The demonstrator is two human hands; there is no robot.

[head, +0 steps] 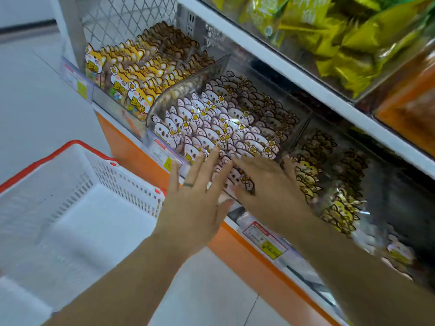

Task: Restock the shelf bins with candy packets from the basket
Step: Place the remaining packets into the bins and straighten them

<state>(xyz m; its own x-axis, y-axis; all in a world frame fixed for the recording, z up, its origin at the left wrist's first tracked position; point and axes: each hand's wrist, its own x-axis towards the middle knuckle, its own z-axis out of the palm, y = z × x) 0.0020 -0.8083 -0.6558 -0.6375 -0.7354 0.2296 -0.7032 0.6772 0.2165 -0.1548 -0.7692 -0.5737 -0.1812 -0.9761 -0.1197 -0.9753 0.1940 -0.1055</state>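
Note:
A clear middle shelf bin [188,77] is packed with several pink-and-white cat-face candy packets [226,118]. My left hand [195,203] lies flat with straight, spread fingers against the bin's front packets; a dark ring sits on one finger. Beside it, my right hand [266,191] also rests flat on the front row, fingers straight and pointing left. Neither hand grips anything. The white basket [122,182] with a red rim stands at the lower left, and no packets show inside it.
A bin of yellow cat-face packets [131,74] sits to the left, and a bin of darker yellow packets [329,180] to the right. Green and yellow snack bags [341,41] fill the shelf above. Price tags [162,154] line the orange shelf edge. The floor is pale tile.

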